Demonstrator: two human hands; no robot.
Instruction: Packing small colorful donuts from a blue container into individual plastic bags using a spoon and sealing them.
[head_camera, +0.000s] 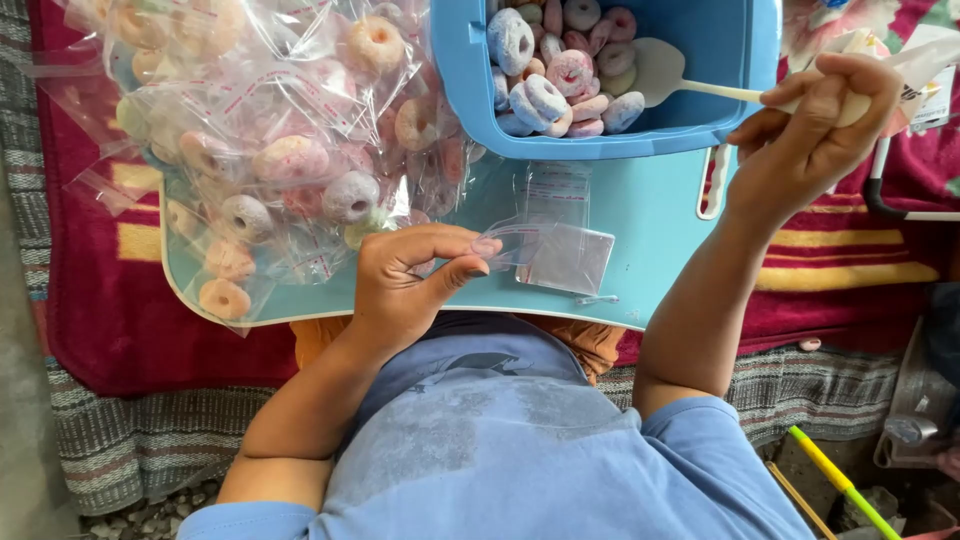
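1. We see our left hand (405, 285) low in the middle of the view, fingers curled and thumb pressed against the fingertips, pinching the edge of a small clear bag (520, 243).
2. That bag lies just above the light blue tray (650, 215), next to a few more flat clear bags (570, 255) resting on the tray's bare surface.
3. Our right hand (815, 120) is raised at the upper right, fingers closed around the handle of a pale plastic scoop (660, 70).
4. The scoop's blade reaches into a blue tub (700, 125) at the top of the view and sits among the sugared ring sweets (560, 65), which are pink, blue and pale orange.
5. The tub stands at the far edge of the tray, touching it.
6. On the left half of the tray is a heap of filled bags (290, 130), each clear, sealed and holding ring sweets; the heap spills over the tray's left edge.
7. The tray rests on a red blanket (100, 300) with yellow stripes, which lies over a grey striped mat (110, 450).
8. A green and yellow stick (840, 480) lies on the ground at the lower right.
9. We wear a blue shirt (500, 440), seen from above.
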